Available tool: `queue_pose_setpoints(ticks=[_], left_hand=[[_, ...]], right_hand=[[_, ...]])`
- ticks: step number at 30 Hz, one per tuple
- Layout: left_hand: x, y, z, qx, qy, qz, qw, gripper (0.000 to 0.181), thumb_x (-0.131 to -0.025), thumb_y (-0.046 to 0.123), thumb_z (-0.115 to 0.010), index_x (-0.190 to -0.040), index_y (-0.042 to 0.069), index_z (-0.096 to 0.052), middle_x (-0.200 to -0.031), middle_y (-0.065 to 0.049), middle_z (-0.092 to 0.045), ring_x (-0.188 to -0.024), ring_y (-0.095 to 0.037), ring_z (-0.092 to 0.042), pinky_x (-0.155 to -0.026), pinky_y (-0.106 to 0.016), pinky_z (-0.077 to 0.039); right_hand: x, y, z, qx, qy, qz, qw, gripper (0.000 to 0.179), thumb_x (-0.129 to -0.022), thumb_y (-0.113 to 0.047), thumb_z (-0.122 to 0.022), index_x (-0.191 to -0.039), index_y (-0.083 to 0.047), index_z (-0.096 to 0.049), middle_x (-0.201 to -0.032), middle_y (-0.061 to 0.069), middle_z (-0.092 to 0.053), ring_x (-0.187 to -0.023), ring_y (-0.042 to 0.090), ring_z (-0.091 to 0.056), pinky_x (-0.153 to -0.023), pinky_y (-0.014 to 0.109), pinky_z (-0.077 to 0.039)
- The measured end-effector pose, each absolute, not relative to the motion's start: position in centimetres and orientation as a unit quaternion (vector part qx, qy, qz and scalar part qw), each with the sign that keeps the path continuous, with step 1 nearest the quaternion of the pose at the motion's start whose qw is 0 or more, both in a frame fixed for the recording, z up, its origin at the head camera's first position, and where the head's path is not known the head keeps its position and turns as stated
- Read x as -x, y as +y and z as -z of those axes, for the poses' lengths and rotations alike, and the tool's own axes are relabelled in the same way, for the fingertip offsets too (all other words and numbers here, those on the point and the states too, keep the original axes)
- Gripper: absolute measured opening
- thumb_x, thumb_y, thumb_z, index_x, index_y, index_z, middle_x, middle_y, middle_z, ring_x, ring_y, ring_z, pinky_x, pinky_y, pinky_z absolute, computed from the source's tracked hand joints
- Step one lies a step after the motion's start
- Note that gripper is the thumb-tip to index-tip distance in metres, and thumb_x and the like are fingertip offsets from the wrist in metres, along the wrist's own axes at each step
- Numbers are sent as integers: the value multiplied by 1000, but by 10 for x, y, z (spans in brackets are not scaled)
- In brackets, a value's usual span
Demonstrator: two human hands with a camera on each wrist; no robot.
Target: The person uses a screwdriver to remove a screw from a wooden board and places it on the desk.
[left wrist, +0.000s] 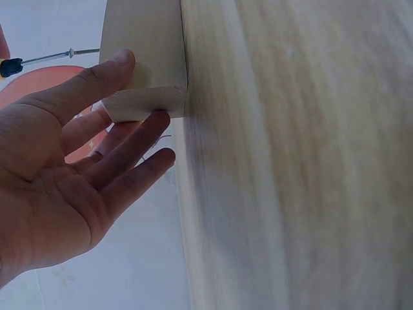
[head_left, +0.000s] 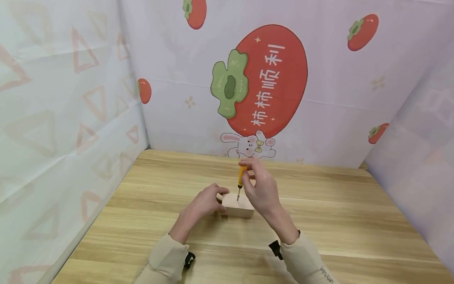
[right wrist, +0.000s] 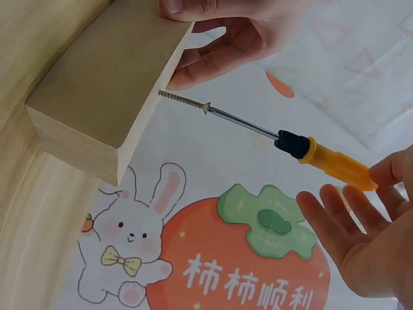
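A pale wooden block lies on the table in the head view. My left hand grips its left end, thumb on the near face and fingers round the far side. A long threaded screw stands upright with its point at the block's top face, most of its thread showing. The tip of a screwdriver with a yellow handle and black collar meets the screw's head, in line with it. High on that handle, my right hand pinches the end between thumb and index finger; its other fingers stay off the handle.
The wood-grain table stretches out on both sides of the block. Behind it hangs a white backdrop printed with persimmons and a rabbit. A cloth wall with triangles borders the left side. Black straps show at both wrists.
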State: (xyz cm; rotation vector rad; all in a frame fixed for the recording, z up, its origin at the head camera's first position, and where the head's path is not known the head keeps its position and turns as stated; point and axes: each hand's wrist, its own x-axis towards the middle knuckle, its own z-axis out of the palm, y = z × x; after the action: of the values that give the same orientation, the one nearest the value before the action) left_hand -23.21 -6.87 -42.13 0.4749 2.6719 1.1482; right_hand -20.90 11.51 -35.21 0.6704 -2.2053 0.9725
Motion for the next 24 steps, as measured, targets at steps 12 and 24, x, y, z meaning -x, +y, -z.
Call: queue_pose_setpoints(ticks=[12,24], left_hand=[[231,-68,422,-161,906,-381,90,58,-74,5,-85,-128,7,-66,-113,-10,-59,-92,-21,-71,-78,-32,-53],[233,-67,425,-162,907,-378,89,58,-75,8,-85,-129,7,-65,-113,-9,-59,-92,-20,-70,-79,-32,-54]], right_hand=[[207,119,352,-271,-818,-386,331,30,-85,6,-69,-113,-4,-63,-107,8,-67,-86,19,-67,-60,24,-58],[205,123,355,-273,-805,-416,323,27,-83,1,-77,-107,-6,-68,-108,10,-56,-89,25,-63,-66,32,-60]])
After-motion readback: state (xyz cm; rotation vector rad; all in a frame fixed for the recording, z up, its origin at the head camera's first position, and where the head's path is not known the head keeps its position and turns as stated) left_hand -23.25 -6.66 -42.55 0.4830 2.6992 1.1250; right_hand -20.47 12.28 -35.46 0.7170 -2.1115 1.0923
